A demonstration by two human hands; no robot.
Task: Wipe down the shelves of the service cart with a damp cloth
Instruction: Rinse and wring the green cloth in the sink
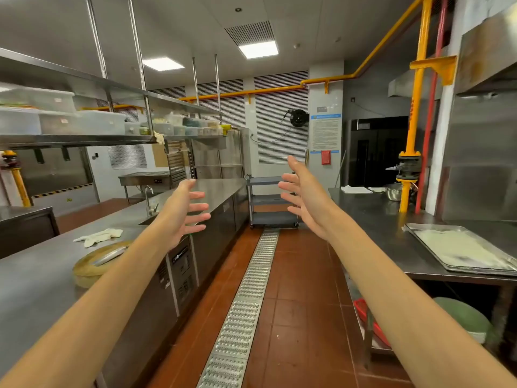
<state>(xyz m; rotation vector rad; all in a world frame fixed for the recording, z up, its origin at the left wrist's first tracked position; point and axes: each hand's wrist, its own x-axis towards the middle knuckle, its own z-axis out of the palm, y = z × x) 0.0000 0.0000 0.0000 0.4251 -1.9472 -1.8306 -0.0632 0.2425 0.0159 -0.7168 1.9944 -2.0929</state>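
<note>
A grey three-shelf service cart (269, 199) stands at the far end of the aisle, on the red tile floor. Both my arms are stretched out toward it at chest height, well short of it. My left hand (187, 210) has its fingers spread and holds nothing. My right hand (302, 196) is also spread and empty, and it covers the cart's right side. A crumpled pale cloth (98, 236) lies on the steel counter (36, 275) at my left, beside a round wooden board. A white cloth (355, 189) lies on the right-hand steel table.
A metal floor drain grate (242, 312) runs down the aisle to the cart. Steel counters line both sides. A baking tray (461, 249) sits on the right table (377, 219), with a yellow pipe (414, 130) behind it. Overhead shelves hold plastic containers (81, 121) at left.
</note>
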